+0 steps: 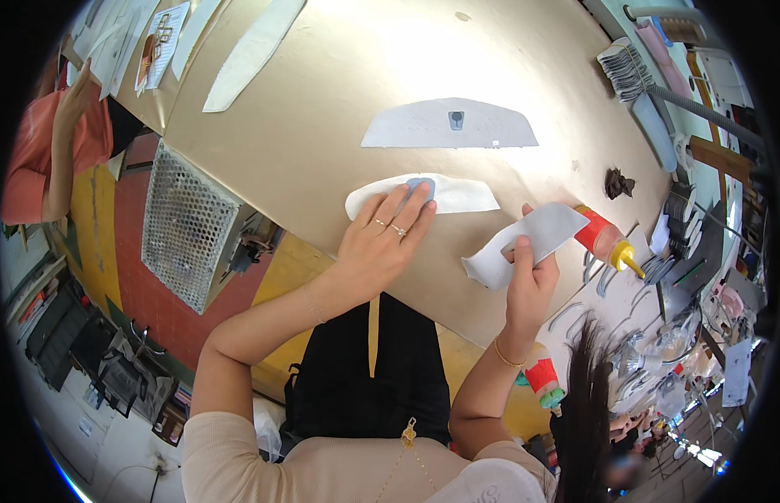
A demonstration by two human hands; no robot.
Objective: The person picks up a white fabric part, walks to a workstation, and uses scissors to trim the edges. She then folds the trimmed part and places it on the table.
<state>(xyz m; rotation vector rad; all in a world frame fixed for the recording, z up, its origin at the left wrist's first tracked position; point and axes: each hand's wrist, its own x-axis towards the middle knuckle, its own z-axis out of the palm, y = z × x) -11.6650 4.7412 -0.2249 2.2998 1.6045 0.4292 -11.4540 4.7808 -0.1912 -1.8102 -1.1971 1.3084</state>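
My left hand (pixel 382 239) lies palm down with its fingers stretched out on a white curved fabric-like piece (pixel 470 198). Under the fingertips a blue patch (pixel 417 184) partly shows on that piece. In my right hand (pixel 531 285) a pale grey, bent strip of sheet material (pixel 545 226) is pinched between thumb and fingers, lifted over the table edge. Farther back lies a larger light grey half-moon piece (pixel 499 126) bearing a dark blue patch (pixel 456 120). Just beyond the strip lies a red squeeze bottle (pixel 597 235) with a yellow nozzle.
The tan table (pixel 323 126) also bears a long white piece (pixel 256 54) and a dark crumpled scrap (pixel 618 184). Bundled grey strips (pixel 626 71) lie at the far right. A perforated metal box (pixel 189 226) stands left, near another person's arm (pixel 65 147).
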